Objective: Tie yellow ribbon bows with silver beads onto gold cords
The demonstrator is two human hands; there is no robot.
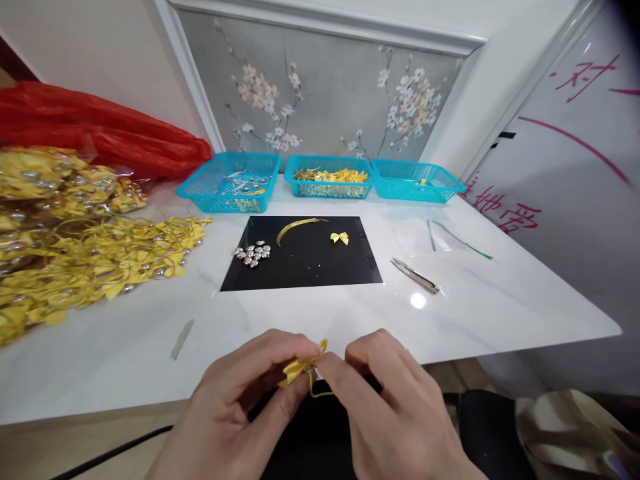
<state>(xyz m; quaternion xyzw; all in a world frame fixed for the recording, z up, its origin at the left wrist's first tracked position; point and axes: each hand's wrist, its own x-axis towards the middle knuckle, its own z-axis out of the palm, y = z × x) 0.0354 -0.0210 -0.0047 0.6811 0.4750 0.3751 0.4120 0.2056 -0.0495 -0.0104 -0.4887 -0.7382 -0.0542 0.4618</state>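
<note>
A: Your left hand [240, 400] is nearly closed, pinching a yellow bow [299, 368] between the thumb and the fingers. The ribbon seems smooth and rather shiny.

B: Yes, and a thin yellow cord [314, 387] bends below it. Your right hand [395, 393] is half curled, with its index fingertip at the bow; whether it grips the cord, I cannot tell.

A: So the bow is between your hands, near the front edge of the glossy white table [480, 307].

B: A strip of tabletop separates you from the flat black mat [320, 263]. Rounded silver beads [253, 253] lie at its left edge; metal snips [416, 276] lie beyond its right edge.
</note>
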